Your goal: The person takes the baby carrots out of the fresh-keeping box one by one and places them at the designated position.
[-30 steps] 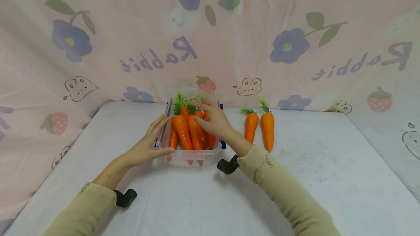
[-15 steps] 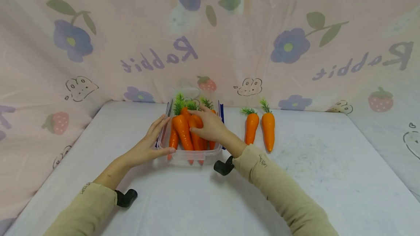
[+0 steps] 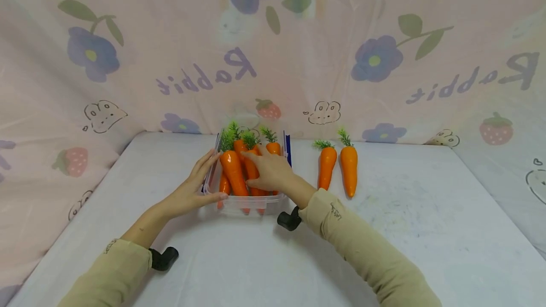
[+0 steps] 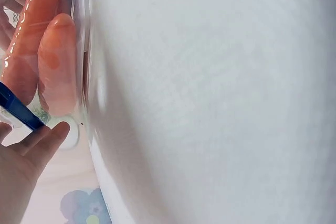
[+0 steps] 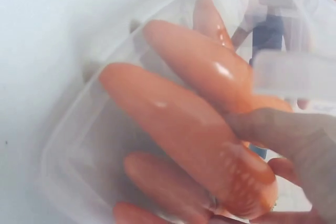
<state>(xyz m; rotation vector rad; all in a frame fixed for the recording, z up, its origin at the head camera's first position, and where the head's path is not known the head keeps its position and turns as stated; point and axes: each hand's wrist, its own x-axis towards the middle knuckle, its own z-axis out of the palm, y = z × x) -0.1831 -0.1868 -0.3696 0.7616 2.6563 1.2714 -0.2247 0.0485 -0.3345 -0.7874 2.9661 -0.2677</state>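
Observation:
In the head view, a clear plastic box [image 3: 245, 205] with blue side clips holds several orange carrots with green tops. My left hand [image 3: 187, 196] rests against its left side, fingers extended, thumb along the front rim. The left wrist view shows those fingertips [image 4: 62, 129] by a blue clip [image 4: 20, 109]. Inside the box, my right hand [image 3: 273, 170] grips a carrot [image 3: 251, 167], partly covering it. In the right wrist view its thumb [image 5: 257, 124] lies along this carrot [image 5: 178, 124], other fingers around the thick end. A glossy carrot [image 3: 233, 172] leans left of it.
Two more carrots, one shorter [image 3: 327, 167] and one longer [image 3: 349, 170], lie side by side on the white table [image 3: 405, 231], right of the box. Behind the table hangs a pink patterned cloth [image 3: 307, 60].
My right hand has moved deeper among the carrots and slightly toward me. The front carrot in the box has shifted left. My left hand has stayed in place.

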